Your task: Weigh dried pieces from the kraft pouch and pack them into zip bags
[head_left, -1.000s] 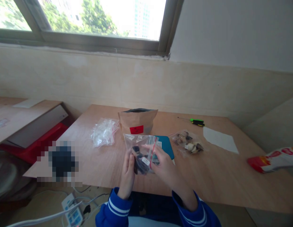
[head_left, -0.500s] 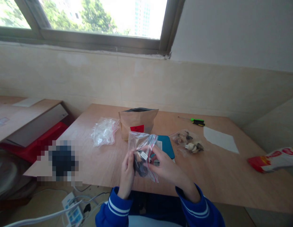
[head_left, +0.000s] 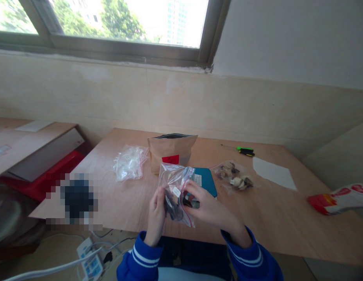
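Observation:
Over the table's near edge, a clear zip bag (head_left: pixel 173 212) with a red seal line holds dark, shrivelled pieces and a small white label. My left hand (head_left: pixel 157 208) grips its left side, fingers closed round the plastic. At the right side, by the red line, my right hand (head_left: pixel 206 205) pinches the bag edge between thumb and fingers. Part of a teal flat device (head_left: pixel 209 181), which looks like a scale, lies behind my right hand. Just beyond the bag stands a brown paper pouch (head_left: pixel 158 150) with a red label, its top open.
Left of the pouch lies a heap of clear plastic bags (head_left: pixel 129 164). To the right are bagged dried pieces (head_left: pixel 241 182), screwdrivers (head_left: pixel 245 150), a white paper sheet (head_left: pixel 273 173) and a red-and-white packet (head_left: pixel 336 199). A power strip (head_left: pixel 90 259) with cables sits below the table's left side.
My right hand has shifted slightly right, drawing away from the dark pieces toward the bag's edge. The left hand stays nearly in place, and the bag tilts a little.

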Tool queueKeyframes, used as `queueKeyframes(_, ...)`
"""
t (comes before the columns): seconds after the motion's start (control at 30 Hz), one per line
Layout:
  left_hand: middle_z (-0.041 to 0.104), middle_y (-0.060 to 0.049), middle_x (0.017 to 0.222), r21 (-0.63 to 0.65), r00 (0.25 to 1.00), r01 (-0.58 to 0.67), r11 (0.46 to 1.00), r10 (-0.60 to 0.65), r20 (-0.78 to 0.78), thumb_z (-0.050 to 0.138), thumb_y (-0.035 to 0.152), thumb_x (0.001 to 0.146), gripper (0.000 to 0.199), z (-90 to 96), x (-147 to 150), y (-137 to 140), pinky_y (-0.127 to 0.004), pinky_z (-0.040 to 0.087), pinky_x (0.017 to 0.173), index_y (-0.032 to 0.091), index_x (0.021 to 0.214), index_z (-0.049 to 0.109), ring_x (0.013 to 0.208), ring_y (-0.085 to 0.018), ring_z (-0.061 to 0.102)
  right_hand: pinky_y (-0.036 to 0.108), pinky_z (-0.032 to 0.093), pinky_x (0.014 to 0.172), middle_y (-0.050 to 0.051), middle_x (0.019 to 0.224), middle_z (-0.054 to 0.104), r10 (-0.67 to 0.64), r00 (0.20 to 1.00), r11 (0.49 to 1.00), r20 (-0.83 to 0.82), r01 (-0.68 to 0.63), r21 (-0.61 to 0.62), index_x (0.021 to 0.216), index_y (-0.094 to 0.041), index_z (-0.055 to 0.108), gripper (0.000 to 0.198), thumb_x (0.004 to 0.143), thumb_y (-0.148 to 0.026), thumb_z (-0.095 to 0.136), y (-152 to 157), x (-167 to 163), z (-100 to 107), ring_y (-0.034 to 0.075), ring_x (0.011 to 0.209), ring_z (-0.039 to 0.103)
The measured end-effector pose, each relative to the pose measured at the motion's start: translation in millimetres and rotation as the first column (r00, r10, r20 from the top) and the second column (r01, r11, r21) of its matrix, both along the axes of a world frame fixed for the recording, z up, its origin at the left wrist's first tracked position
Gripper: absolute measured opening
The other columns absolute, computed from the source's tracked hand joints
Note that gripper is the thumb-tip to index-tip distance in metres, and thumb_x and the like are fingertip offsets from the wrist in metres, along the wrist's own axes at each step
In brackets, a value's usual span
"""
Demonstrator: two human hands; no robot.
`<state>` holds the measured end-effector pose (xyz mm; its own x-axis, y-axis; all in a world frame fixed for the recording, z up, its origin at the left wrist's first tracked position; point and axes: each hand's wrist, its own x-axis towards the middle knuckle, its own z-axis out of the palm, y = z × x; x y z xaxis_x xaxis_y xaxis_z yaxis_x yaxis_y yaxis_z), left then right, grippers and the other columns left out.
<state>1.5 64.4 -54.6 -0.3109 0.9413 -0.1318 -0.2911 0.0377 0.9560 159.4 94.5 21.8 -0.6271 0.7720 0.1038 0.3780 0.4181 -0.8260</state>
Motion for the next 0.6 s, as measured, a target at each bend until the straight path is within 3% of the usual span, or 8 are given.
queueKeyframes(0.2,0.072,-0.004,0.083,-0.008,0.994,0.006,1.000,-0.005,0.110,0.060,0.060,0.080,0.049,0.5,1.4,1.2,-0.023,0.052,0.070,0.016,0.095,0.072,0.075,-0.015,0.065,0.027,0.055,0.078,0.004,0.107,0.067,-0.060,0.997,0.997,-0.048,0.062,0.036,0.109,-0.022,0.064,0.039,0.077,-0.001,0.057,0.8,-0.6,4.7,0.015,0.091,0.065)
queueKeyframes(0.43,0.074,-0.006,0.095,-0.035,0.974,0.023,0.999,-0.014,0.228,0.060,0.059,0.081,0.047,4.5,3.9,1.9,-0.027,0.053,0.078,0.017,0.100,0.071,0.085,-0.018,0.069,0.031,0.055,0.084,0.004,0.105,0.068,-0.140,0.990,0.979,-0.015,0.140,0.146,0.110,-0.022,0.065,0.036,0.079,-0.004,0.060,3.3,3.3,8.9,0.017,0.095,0.065)
queueKeyframes(0.6,0.074,-0.006,0.096,-0.039,0.966,0.023,0.999,-0.012,0.257,0.059,0.058,0.082,0.047,2.8,3.6,1.9,-0.029,0.054,0.080,0.017,0.104,0.069,0.088,-0.019,0.069,0.035,0.052,0.091,0.006,0.113,0.068,-0.145,0.986,0.984,0.087,0.134,0.119,0.115,-0.022,0.062,0.036,0.081,-0.009,0.064,2.0,4.0,10.1,0.020,0.104,0.063)
